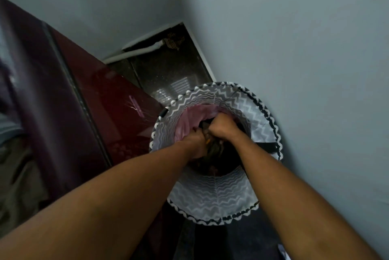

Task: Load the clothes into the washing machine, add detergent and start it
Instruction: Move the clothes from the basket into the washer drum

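Reaching into zigzag-patterned laundry basket [212, 192] standing in wall corner beside maroon appliance [94, 99] | left hand [197, 144] gripping dark clothes [214, 150] inside basket | right hand [223, 126] clenching same bundle | pink garment [189, 120] lying against far-left inner wall

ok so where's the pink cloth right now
In the head view the pink cloth lies inside the zigzag laundry basket, on its left side, just left of both hands, beside the dark red appliance.
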The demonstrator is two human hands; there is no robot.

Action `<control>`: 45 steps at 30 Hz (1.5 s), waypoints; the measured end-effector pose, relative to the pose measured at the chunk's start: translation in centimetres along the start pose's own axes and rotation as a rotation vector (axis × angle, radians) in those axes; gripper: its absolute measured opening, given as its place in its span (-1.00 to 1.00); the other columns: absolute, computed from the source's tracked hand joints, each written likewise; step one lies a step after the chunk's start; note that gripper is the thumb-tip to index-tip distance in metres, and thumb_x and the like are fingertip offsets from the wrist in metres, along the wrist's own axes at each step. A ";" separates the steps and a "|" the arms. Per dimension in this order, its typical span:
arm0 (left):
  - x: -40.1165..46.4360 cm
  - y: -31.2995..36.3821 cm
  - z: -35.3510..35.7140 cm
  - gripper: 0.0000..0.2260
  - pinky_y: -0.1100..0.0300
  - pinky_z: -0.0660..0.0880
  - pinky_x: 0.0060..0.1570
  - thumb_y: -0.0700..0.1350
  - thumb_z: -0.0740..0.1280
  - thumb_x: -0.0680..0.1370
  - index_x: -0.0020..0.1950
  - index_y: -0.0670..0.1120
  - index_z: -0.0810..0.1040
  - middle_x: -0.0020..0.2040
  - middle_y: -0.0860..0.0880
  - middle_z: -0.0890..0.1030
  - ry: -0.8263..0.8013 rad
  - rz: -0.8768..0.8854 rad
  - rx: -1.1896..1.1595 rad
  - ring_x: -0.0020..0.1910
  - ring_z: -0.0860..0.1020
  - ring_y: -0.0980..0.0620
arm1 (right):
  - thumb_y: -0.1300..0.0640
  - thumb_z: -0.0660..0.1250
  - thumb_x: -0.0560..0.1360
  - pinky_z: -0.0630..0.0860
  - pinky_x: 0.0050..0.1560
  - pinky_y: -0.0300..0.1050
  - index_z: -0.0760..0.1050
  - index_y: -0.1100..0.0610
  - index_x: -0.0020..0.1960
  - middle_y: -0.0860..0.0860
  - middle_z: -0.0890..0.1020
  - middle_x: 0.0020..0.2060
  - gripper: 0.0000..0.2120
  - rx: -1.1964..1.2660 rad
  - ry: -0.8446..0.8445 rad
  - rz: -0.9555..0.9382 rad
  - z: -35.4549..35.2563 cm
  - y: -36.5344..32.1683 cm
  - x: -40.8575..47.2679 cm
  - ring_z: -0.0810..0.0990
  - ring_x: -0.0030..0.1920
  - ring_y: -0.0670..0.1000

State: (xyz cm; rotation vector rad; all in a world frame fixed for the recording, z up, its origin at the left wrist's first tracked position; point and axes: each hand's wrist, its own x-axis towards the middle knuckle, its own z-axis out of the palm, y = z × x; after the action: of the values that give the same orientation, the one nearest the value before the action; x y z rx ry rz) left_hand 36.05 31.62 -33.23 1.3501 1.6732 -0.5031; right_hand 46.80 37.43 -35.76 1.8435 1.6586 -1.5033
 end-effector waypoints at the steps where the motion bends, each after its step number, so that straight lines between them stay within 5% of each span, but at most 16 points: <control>1: -0.9 0.1 -0.8 -0.40 0.07 0.39 0.28 -0.03 0.38 0.55 0.50 -0.20 0.24 0.45 -0.22 0.38 0.003 0.038 -0.045 0.36 0.43 -0.22 | 0.15 0.29 0.44 0.56 -0.41 -0.22 0.60 0.24 -0.21 0.17 0.67 -0.30 -0.81 -0.012 -0.019 0.007 -1.2 -1.2 -1.0 0.67 -0.35 0.14; 3: -3.1 0.7 -2.9 -0.41 0.10 0.39 0.22 -0.01 0.42 0.52 0.47 -0.17 0.31 0.40 -0.18 0.46 0.023 0.066 -0.130 0.33 0.47 -0.19 | 0.22 0.26 0.44 0.41 -0.60 -0.32 0.53 0.20 -0.33 0.14 0.64 -0.42 -0.80 -0.026 -0.012 0.007 -3.4 -3.3 -2.4 0.66 -0.47 0.07; 10: -9.9 1.4 -10.2 -0.76 0.13 0.43 -0.08 -0.06 0.42 0.48 0.09 -0.13 0.60 0.08 -0.17 0.64 0.249 0.097 -0.273 0.09 0.59 -0.15 | 0.21 0.21 0.52 0.54 -0.45 -0.18 0.40 0.09 -0.29 0.08 0.54 -0.34 -0.79 0.140 0.101 -0.054 -7.9 -9.8 -8.6 0.47 -0.69 -0.15; 15: -14.5 0.5 -14.3 -0.81 0.21 0.45 -0.35 -0.01 0.47 0.38 -0.11 -0.09 0.65 -0.19 -0.08 0.65 0.311 0.143 -0.362 -0.20 0.61 0.00 | 0.40 0.19 0.34 0.55 -0.50 0.00 0.48 0.30 -0.31 0.27 0.49 -0.42 -0.88 0.226 0.032 -0.094 -10.5 -13.2 -13.3 0.56 -0.53 0.19; 20: -18.9 -1.0 -16.8 -0.79 0.21 0.37 -0.45 0.07 0.45 0.36 -0.27 -0.07 0.61 -0.38 0.01 0.54 0.405 0.185 -0.491 -0.39 0.48 0.10 | 0.33 0.22 0.40 0.46 -0.54 -0.15 0.54 0.29 -0.08 0.13 0.39 -0.38 -0.84 0.632 -0.049 -0.089 -12.1 -15.1 -16.9 0.35 -0.52 0.02; 25: -22.8 -3.4 -18.1 -0.79 0.20 0.38 -0.38 0.08 0.40 0.35 -0.33 -0.05 0.58 -0.39 0.06 0.53 0.524 0.243 -0.763 -0.40 0.45 0.14 | 0.36 0.16 0.52 0.55 -0.48 -0.06 0.52 0.19 0.07 0.19 0.53 -0.13 -0.77 0.697 -0.168 -0.162 -12.2 -16.8 -19.4 0.50 -0.38 0.08; 29: -25.8 -5.8 -19.3 -0.60 0.10 0.47 -0.25 0.17 0.32 0.24 -0.23 -0.14 0.66 -0.31 -0.01 0.58 0.605 0.225 -1.090 -0.28 0.53 0.04 | 0.49 0.16 0.42 0.59 -0.19 0.14 0.54 0.22 0.17 0.19 0.62 -0.08 -0.59 0.294 -0.325 -0.265 -11.2 -18.2 -21.3 0.62 -0.11 0.21; 33: -28.8 -8.4 -20.2 -0.72 0.10 0.44 -0.23 0.17 0.35 0.25 -0.39 -0.04 0.61 -0.38 0.03 0.56 0.708 0.225 -1.242 -0.34 0.49 0.06 | 0.30 0.42 0.34 0.59 0.01 0.31 0.55 0.09 0.16 0.17 0.64 0.09 -0.60 -0.113 -0.420 -0.313 -9.3 -22.0 -23.2 0.64 0.12 0.22; 36: -30.8 -11.1 -20.2 -0.72 0.15 0.42 -0.25 0.18 0.36 0.21 -0.37 -0.03 0.60 -0.40 0.08 0.55 0.787 0.212 -1.263 -0.37 0.48 0.10 | 0.36 0.41 0.44 0.58 -0.07 0.46 0.58 0.28 0.14 0.34 0.64 0.03 -0.72 -0.116 -0.448 -0.344 -6.9 -25.8 -24.0 0.65 0.01 0.32; 41: -33.4 -16.4 -19.1 -0.77 0.12 0.56 -0.07 0.11 0.43 0.31 -0.11 0.04 0.62 -0.18 0.05 0.66 0.892 0.199 -1.087 -0.17 0.60 0.09 | 0.26 0.34 0.56 0.63 -0.40 0.12 0.55 0.22 0.20 0.32 0.68 -0.07 -0.78 -0.007 -0.330 -0.477 -3.5 -31.8 -25.6 0.69 -0.23 0.35; 45: -35.3 -19.7 -18.5 -0.80 0.13 0.56 -0.06 -0.06 0.52 0.40 -0.11 0.09 0.52 -0.03 -0.06 0.64 1.002 0.179 -1.083 -0.09 0.59 0.05 | 0.23 0.34 0.55 0.64 -0.40 0.13 0.59 0.23 0.13 0.33 0.68 -0.07 -0.82 0.093 -0.323 -0.539 0.0 -34.9 -26.3 0.68 -0.18 0.40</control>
State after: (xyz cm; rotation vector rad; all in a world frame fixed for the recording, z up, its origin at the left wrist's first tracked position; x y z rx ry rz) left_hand 10.72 19.85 1.34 0.8673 2.0071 1.2410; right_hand 22.01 33.28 0.02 1.1436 2.0348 -1.9834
